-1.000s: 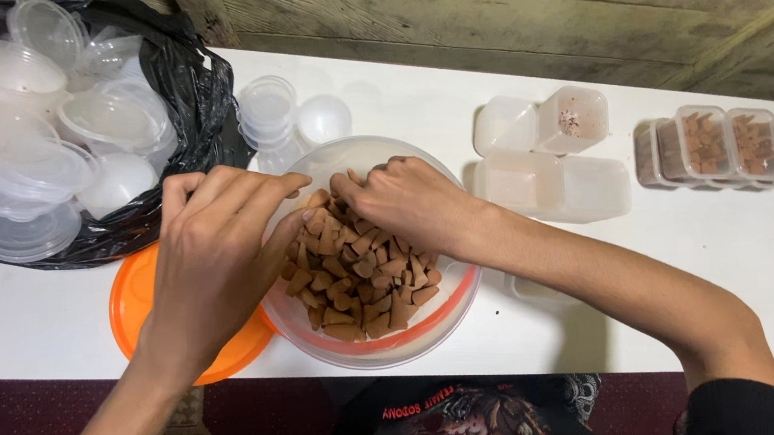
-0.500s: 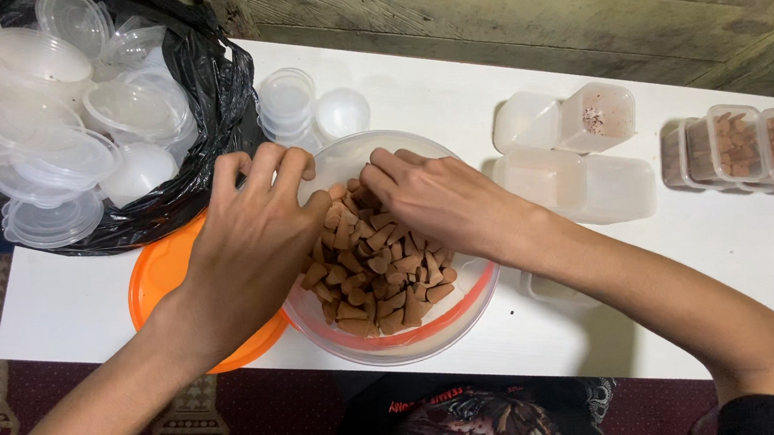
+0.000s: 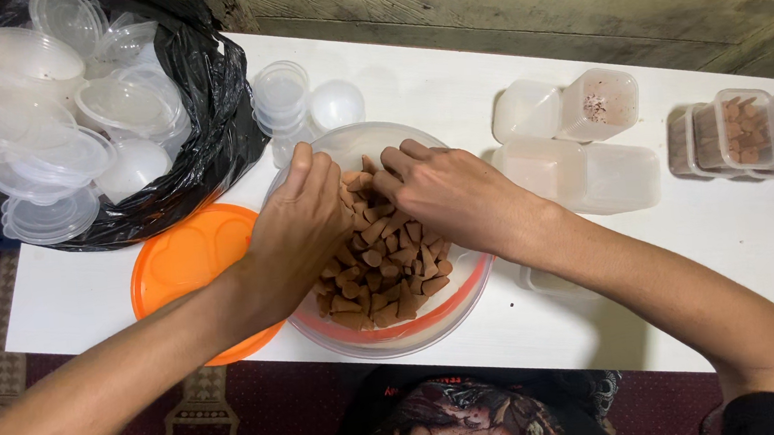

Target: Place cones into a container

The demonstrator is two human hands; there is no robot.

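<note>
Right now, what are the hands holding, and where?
Both hands, left hand and right hand, are in the bowl of brown cones; any grip is hidden.

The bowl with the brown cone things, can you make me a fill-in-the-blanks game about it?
1. Both hands, left hand and right hand, reach into the clear bowl of brown ____.
2. The lid beside the bowl is coloured ____.
3. The empty clear cups lie on a ____ plastic bag.
4. Everything stands on a ____ table.

Missing words: cones; orange; black; white
</note>
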